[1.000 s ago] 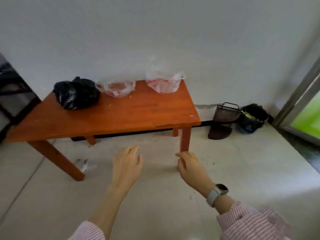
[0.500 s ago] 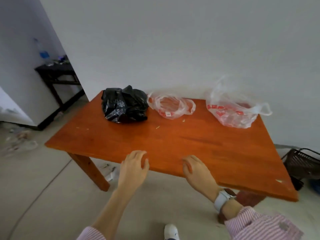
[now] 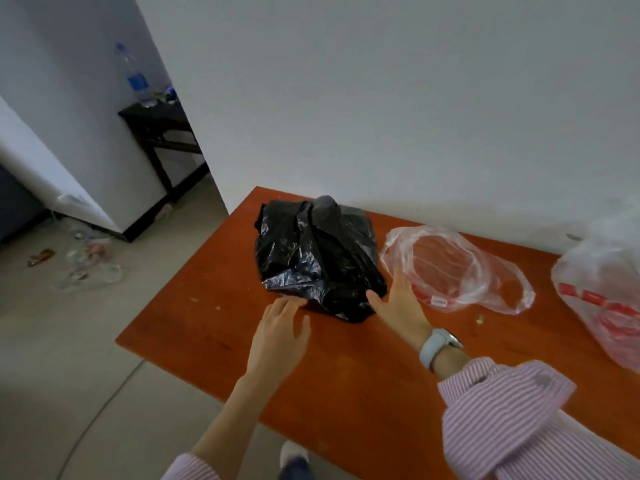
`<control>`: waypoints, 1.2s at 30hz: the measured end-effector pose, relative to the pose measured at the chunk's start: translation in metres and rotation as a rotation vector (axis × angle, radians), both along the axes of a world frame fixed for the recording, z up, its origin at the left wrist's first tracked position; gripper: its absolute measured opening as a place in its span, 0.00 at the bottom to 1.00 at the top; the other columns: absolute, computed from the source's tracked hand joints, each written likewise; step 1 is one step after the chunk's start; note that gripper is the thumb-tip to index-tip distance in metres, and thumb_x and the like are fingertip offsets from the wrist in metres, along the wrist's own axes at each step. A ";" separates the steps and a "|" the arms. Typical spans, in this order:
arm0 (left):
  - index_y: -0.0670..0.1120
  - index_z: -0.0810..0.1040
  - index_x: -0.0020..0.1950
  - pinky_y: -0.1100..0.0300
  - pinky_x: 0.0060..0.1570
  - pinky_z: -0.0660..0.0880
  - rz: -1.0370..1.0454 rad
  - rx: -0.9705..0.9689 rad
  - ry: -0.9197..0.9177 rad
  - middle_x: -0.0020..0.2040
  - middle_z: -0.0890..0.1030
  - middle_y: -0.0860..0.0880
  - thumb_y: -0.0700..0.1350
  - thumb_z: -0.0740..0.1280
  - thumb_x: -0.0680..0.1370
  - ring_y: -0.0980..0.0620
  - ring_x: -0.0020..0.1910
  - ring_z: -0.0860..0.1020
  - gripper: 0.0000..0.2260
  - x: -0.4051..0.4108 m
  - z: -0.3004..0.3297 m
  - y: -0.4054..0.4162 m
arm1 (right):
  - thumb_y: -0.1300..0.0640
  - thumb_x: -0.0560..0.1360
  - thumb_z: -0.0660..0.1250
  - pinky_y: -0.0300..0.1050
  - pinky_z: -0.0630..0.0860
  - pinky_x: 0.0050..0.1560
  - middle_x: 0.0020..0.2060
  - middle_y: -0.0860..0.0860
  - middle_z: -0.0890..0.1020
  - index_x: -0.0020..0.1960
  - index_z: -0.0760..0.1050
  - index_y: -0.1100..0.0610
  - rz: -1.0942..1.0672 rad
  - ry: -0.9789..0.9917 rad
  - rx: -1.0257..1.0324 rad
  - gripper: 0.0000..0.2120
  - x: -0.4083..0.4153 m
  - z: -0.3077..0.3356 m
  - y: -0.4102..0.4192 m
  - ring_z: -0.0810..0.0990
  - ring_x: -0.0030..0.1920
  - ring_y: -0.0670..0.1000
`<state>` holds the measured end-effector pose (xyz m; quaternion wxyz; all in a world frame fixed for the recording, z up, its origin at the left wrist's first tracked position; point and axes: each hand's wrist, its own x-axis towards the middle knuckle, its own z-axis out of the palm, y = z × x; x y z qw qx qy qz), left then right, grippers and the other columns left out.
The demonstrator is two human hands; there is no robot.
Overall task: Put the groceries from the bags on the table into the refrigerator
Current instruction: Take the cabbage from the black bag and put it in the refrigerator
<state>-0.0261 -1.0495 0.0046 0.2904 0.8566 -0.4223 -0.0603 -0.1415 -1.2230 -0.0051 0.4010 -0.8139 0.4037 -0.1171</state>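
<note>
A crumpled black plastic bag [image 3: 317, 256] sits on the orange wooden table [image 3: 214, 327] near its far left corner. My left hand [image 3: 280, 337] is open, palm down, fingertips touching the bag's near left edge. My right hand [image 3: 398, 308] is open too, fingers spread against the bag's near right side. Right of the black bag lies a clear bag with red print [image 3: 457, 271], its mouth gaping. A white bag with red lettering [image 3: 606, 296] is cut off at the right edge. What the bags hold is hidden.
A white wall runs behind the table. At the far left a dark side table [image 3: 162, 133] carries a water bottle [image 3: 133, 76]. Plastic litter [image 3: 86, 261] lies on the grey floor beside a white appliance [image 3: 52, 140]. My shoe [image 3: 294, 459] shows below the table edge.
I have stepped closer and turned left. Both hands have moved from the table's front edge up to the black bag, which now fills the middle of the view.
</note>
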 end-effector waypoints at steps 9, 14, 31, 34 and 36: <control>0.52 0.62 0.71 0.54 0.68 0.63 -0.108 -0.233 0.319 0.73 0.59 0.50 0.53 0.63 0.76 0.52 0.71 0.59 0.25 0.149 0.016 -0.075 | 0.57 0.77 0.56 0.42 0.74 0.43 0.46 0.54 0.79 0.56 0.76 0.58 0.371 -0.176 -0.568 0.13 0.118 -0.010 0.034 0.75 0.47 0.53; 0.60 0.43 0.74 0.51 0.57 0.72 -0.353 0.229 -0.020 0.76 0.40 0.49 0.47 0.66 0.76 0.41 0.73 0.55 0.37 0.209 -0.011 -0.097 | 0.51 0.79 0.54 0.49 0.77 0.44 0.48 0.52 0.80 0.53 0.77 0.52 0.582 -0.033 -0.677 0.15 0.140 -0.039 0.028 0.75 0.51 0.52; 0.44 0.79 0.51 0.46 0.56 0.69 -0.223 -0.121 -0.215 0.61 0.75 0.44 0.49 0.60 0.73 0.45 0.61 0.69 0.14 0.257 -0.048 -0.119 | 0.57 0.76 0.56 0.44 0.72 0.50 0.47 0.55 0.80 0.46 0.75 0.59 0.140 -0.013 -0.657 0.10 0.153 -0.017 -0.078 0.75 0.51 0.52; 0.48 0.73 0.63 0.49 0.62 0.64 -0.477 -0.153 -0.245 0.66 0.73 0.46 0.56 0.59 0.75 0.47 0.65 0.67 0.20 0.237 -0.039 -0.149 | 0.60 0.75 0.56 0.44 0.73 0.39 0.44 0.57 0.80 0.48 0.74 0.62 -0.003 -0.024 -0.565 0.09 0.151 -0.003 -0.097 0.79 0.43 0.57; 0.51 0.68 0.68 0.46 0.65 0.63 -0.596 -0.071 -0.290 0.69 0.70 0.47 0.58 0.57 0.76 0.48 0.69 0.65 0.22 0.232 -0.040 -0.170 | 0.63 0.75 0.58 0.52 0.76 0.36 0.45 0.60 0.80 0.50 0.74 0.63 -0.075 0.056 -0.584 0.08 0.146 0.004 -0.115 0.80 0.40 0.63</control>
